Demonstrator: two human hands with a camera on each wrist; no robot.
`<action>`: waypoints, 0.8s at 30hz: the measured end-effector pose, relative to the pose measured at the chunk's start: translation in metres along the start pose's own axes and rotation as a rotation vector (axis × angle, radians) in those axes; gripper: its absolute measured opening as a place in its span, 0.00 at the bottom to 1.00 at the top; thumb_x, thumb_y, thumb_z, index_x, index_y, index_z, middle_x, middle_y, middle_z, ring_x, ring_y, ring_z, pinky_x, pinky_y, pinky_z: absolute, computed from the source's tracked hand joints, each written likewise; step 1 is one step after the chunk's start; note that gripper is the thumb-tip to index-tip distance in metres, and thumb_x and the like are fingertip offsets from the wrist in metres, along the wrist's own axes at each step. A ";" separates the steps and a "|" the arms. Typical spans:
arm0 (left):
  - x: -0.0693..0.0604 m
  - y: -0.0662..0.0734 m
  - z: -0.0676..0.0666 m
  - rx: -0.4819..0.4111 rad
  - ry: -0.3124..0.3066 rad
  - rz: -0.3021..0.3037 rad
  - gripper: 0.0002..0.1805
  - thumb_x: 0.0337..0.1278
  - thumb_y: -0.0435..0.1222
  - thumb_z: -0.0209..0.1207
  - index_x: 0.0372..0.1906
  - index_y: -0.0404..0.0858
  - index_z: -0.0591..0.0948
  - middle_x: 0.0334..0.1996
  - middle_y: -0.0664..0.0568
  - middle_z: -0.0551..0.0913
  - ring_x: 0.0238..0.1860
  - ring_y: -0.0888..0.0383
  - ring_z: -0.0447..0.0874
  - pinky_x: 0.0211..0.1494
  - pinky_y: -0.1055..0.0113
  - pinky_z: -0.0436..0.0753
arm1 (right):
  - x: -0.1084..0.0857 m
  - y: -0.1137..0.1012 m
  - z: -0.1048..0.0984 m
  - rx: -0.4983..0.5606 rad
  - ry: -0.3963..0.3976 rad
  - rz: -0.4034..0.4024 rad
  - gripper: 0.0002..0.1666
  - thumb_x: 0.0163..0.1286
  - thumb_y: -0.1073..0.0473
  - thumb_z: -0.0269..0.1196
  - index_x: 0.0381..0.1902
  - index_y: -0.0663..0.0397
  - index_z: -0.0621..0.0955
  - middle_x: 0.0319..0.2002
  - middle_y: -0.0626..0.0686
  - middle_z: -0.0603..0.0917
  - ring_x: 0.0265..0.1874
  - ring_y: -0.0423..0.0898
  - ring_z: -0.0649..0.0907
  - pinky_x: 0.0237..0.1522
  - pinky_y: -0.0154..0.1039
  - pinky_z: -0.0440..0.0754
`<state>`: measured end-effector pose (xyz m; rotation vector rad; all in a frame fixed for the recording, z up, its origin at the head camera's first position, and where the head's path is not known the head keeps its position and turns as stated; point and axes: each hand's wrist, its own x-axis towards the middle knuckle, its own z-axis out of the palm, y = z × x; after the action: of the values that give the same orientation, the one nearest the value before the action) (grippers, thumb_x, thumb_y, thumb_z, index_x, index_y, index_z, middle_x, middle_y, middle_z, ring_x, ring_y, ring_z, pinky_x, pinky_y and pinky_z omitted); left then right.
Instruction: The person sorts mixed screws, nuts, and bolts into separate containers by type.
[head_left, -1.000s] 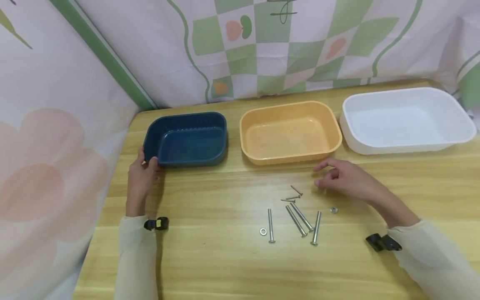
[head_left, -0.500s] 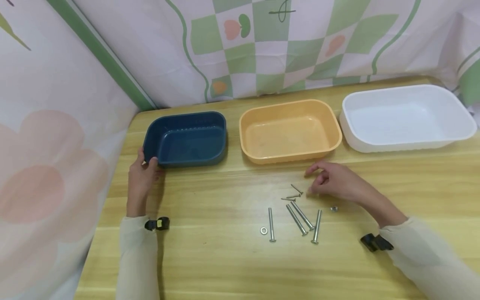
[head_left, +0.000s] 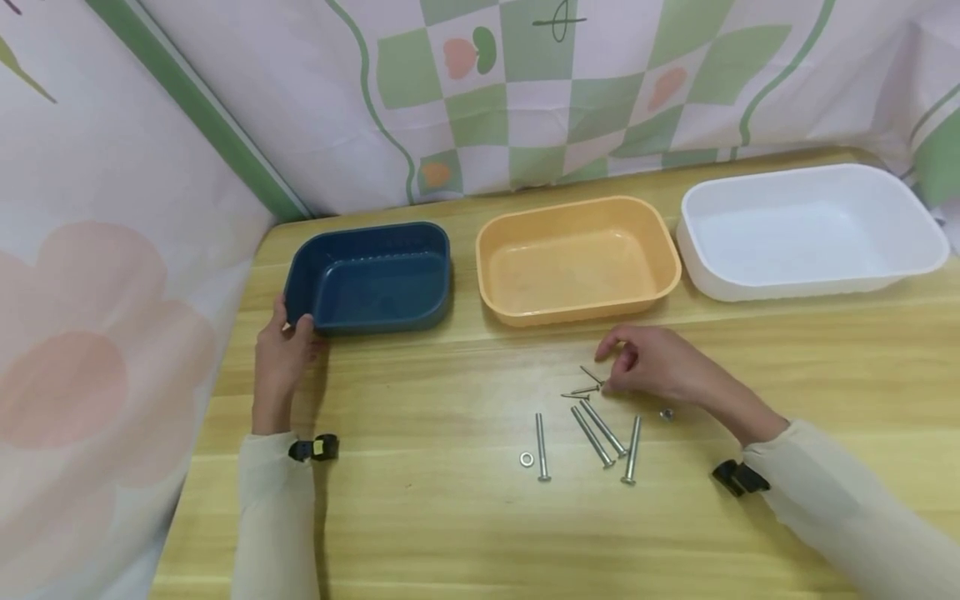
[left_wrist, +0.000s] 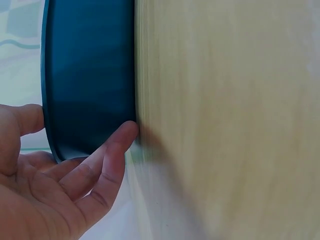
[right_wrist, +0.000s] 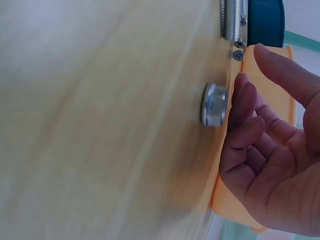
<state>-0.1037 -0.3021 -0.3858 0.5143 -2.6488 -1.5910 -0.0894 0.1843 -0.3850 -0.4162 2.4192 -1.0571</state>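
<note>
My left hand (head_left: 281, 360) grips the near left corner of a dark blue bin (head_left: 381, 293). In the left wrist view its thumb meets the rim and the other fingers bend against the outer wall and lower edge. Just right of several small screws (head_left: 576, 397) hovers my right hand (head_left: 660, 364), its thumb and forefinger apart with nothing seen between them. In the right wrist view the remaining fingers are curled in. Several long bolts (head_left: 632, 450) lie closer to me, with a ring-shaped nut or washer (head_left: 527, 459) at left and a flanged hex nut (right_wrist: 215, 105) at right.
An orange bin (head_left: 577, 267) stands behind the screws. To its right sits a larger white bin (head_left: 810, 237). All stand on a wooden table (head_left: 420, 517), backed by a patterned curtain (head_left: 540, 100).
My right hand has moved left and slightly toward me, coming up to the small screws. The left hand keeps its place at the blue bin's corner.
</note>
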 end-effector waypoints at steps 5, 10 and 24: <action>0.001 -0.002 0.000 0.000 -0.003 -0.002 0.37 0.77 0.44 0.47 0.81 0.43 0.45 0.65 0.30 0.71 0.30 0.63 0.86 0.35 0.69 0.83 | 0.004 0.000 0.005 -0.011 -0.003 -0.009 0.18 0.54 0.63 0.75 0.42 0.62 0.83 0.24 0.46 0.83 0.25 0.45 0.81 0.34 0.42 0.78; 0.002 -0.001 0.000 0.003 -0.001 -0.004 0.37 0.77 0.44 0.46 0.81 0.44 0.45 0.71 0.33 0.63 0.33 0.63 0.87 0.37 0.70 0.84 | 0.006 0.000 0.007 -0.034 0.006 -0.024 0.15 0.54 0.63 0.75 0.39 0.60 0.83 0.22 0.46 0.82 0.23 0.44 0.79 0.31 0.41 0.77; 0.001 0.001 0.000 -0.001 0.010 -0.008 0.36 0.77 0.43 0.47 0.81 0.43 0.46 0.73 0.38 0.61 0.32 0.64 0.85 0.36 0.71 0.82 | 0.008 -0.002 0.009 -0.098 0.018 -0.017 0.05 0.57 0.64 0.73 0.27 0.51 0.85 0.22 0.45 0.80 0.25 0.44 0.77 0.31 0.41 0.75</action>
<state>-0.1053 -0.3018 -0.3857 0.5319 -2.6421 -1.5872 -0.0912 0.1737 -0.3917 -0.4628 2.4952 -0.9555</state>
